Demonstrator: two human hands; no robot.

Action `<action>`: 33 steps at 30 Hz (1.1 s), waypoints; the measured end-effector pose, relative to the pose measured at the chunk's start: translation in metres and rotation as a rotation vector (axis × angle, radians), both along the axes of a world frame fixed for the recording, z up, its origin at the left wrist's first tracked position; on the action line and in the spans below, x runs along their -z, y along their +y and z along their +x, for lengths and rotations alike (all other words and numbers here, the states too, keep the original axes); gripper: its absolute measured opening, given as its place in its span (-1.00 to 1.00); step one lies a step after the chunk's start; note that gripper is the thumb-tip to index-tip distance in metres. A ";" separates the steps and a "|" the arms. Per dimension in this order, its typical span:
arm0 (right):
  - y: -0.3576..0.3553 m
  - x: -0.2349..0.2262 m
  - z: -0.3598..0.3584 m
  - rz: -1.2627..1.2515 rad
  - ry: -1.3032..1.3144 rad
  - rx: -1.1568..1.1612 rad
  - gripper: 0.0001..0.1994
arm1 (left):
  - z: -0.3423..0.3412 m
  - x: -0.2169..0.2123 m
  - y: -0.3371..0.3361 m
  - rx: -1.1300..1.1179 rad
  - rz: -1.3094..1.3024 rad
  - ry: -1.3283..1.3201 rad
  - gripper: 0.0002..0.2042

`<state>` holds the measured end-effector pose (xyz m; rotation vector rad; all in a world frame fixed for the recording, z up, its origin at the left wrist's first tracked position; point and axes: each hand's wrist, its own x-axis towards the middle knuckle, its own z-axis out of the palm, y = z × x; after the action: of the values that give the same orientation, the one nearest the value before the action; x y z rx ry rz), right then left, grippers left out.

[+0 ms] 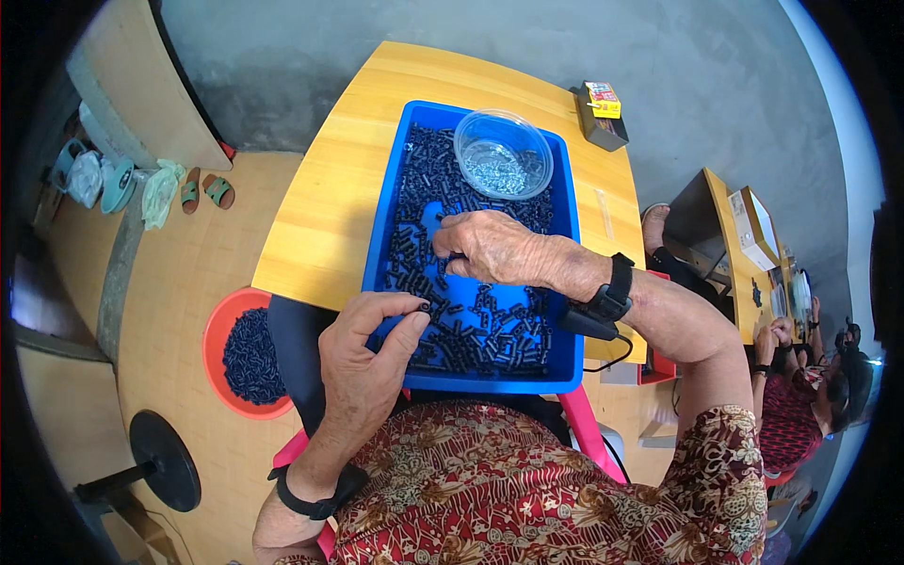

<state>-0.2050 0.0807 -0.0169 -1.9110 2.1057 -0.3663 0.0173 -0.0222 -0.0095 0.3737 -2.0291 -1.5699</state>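
Observation:
My left hand (369,347) is at the near left corner of a blue tray (471,384), its thumb and forefinger pinching a small black cylindrical piece (424,307). Over the middle of the tray, my right hand (494,249) reaches in with curled fingers. Its fingertips point down and left, and what they hold, if anything, is hidden. Many short black cylindrical pieces (457,350) lie loose across the blue bottom. At the far right of the tray rests a round clear plastic tub (508,130) with small shiny metal parts (499,175) in it.
The tray sits on a yellow wooden table (320,226). A dark box (603,132) with a yellow packet stands at the back right. On the floor at left is an orange-red basin (217,353) of black pieces. Another person (796,414) works at a table on the right.

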 end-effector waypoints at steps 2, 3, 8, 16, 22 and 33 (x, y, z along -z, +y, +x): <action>-0.003 0.003 -0.001 0.066 0.056 -0.014 -0.84 | 0.000 -0.001 0.000 0.002 0.009 0.002 -0.89; -0.002 0.002 -0.001 0.067 0.057 -0.014 -0.84 | 0.000 -0.001 0.000 0.005 0.016 0.003 -0.88; -0.001 -0.001 0.001 0.058 0.110 -0.051 -0.86 | 0.000 0.001 0.000 0.005 0.034 0.009 -0.89; 0.008 -0.018 0.009 -0.078 -0.164 0.041 -0.94 | 0.001 0.001 -0.001 0.014 0.044 0.002 -0.89; 0.027 -0.046 0.038 -0.193 -0.969 0.265 -0.90 | 0.003 -0.007 0.000 0.059 0.147 -0.031 -0.88; 0.055 -0.051 0.060 -0.345 -1.178 0.328 -0.90 | -0.006 -0.008 0.012 0.147 0.233 -0.048 -0.87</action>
<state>-0.1448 0.1358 0.0340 -0.9484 1.5062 -1.5374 0.0115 -0.0099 -0.0011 0.3584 -1.9514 -1.9134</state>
